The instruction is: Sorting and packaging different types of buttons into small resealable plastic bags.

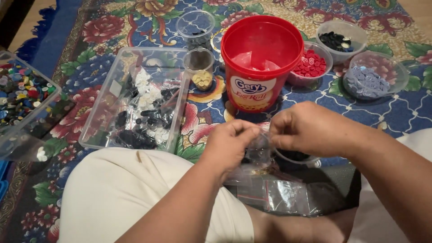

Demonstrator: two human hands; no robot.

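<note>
My left hand [229,145] and my right hand [310,128] meet in front of me, both pinching the top of a small clear plastic bag [258,155]. The bag hangs between my fingers above my lap. What is inside it I cannot tell. Under my right hand sits a small clear cup [294,157] with dark buttons, partly hidden. More small clear bags [279,195] lie on my lap below.
A red bucket [261,58] stands just beyond my hands on a flowered carpet. A clear tray [139,99] of bagged black and white buttons lies left, a box of mixed buttons [22,99] far left. Cups with red [310,65], black [339,40], grey-blue [366,81] and cream [201,74] buttons surround the bucket.
</note>
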